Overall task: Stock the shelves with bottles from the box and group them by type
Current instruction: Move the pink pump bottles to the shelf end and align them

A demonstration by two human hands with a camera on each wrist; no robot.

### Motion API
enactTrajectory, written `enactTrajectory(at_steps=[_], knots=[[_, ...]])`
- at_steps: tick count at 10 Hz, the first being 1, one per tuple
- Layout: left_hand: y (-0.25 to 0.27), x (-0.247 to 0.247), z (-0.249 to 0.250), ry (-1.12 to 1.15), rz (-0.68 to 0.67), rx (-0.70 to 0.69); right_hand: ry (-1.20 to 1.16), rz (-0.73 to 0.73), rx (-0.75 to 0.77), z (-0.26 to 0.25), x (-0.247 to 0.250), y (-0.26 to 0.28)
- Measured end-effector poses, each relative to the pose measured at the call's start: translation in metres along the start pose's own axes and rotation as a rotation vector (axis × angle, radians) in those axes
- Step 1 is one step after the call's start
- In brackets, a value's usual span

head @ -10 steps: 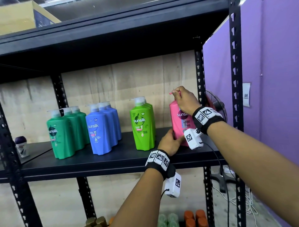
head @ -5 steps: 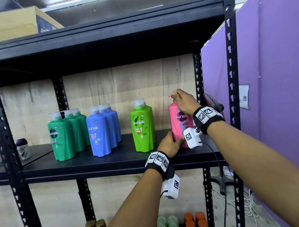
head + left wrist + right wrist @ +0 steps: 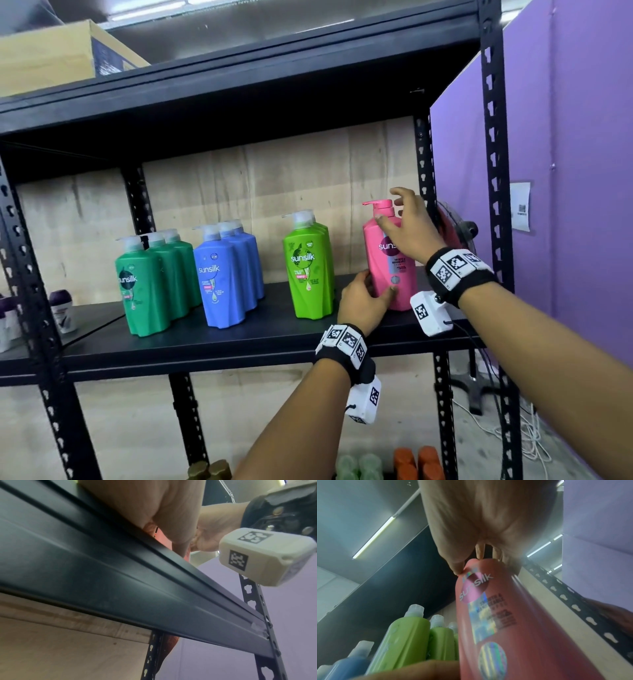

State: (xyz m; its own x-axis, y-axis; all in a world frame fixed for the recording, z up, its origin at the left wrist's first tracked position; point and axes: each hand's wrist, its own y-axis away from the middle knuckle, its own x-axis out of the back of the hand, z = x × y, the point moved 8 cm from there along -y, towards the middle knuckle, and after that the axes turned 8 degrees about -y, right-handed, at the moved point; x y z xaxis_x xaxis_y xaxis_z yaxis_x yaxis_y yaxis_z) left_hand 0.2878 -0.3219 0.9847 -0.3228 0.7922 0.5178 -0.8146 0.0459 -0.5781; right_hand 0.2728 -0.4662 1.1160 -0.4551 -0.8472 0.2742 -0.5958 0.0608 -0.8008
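Note:
A pink Sunsilk pump bottle [image 3: 390,263] stands upright on the black shelf [image 3: 205,339], at its right end. My left hand [image 3: 364,299] grips the bottle low down, with the thumb across the front. My right hand [image 3: 406,226] lies at the bottle's shoulder with its fingers spread; the thumb touches just below the pump. Seen from the right wrist, that thumb tip meets the pink bottle [image 3: 505,615]. To the left stand groups of light green bottles [image 3: 308,274], blue bottles [image 3: 222,284] and dark green bottles [image 3: 147,284]. The box of bottles is out of view.
A black upright post [image 3: 493,171] and a purple wall [image 3: 582,137] close off the right side, with a fan [image 3: 455,233] behind. Small roll-on bottles [image 3: 63,308] stand far left. A cardboard carton [image 3: 51,58] sits on the top shelf. Orange bottles [image 3: 414,462] show below.
My right hand has let go of the pump top, dropped to the bottle's shoulder and spread its fingers. The pink bottle stays put with my left hand still on its base.

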Motion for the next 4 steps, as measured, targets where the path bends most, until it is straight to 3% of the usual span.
enactTrajectory(at_steps=[1,3,4], knots=[[0.01,0.014,0.009,-0.022,0.118,-0.051,0.065,0.022,0.06,-0.001,0.009,0.018],[0.024,0.018,0.011,-0.171,0.056,-0.106,0.268,0.05,0.103,-0.003,0.021,0.05],[0.027,0.025,0.006,-0.2,0.059,-0.144,0.234,-0.043,0.095,-0.007,0.013,0.058]])
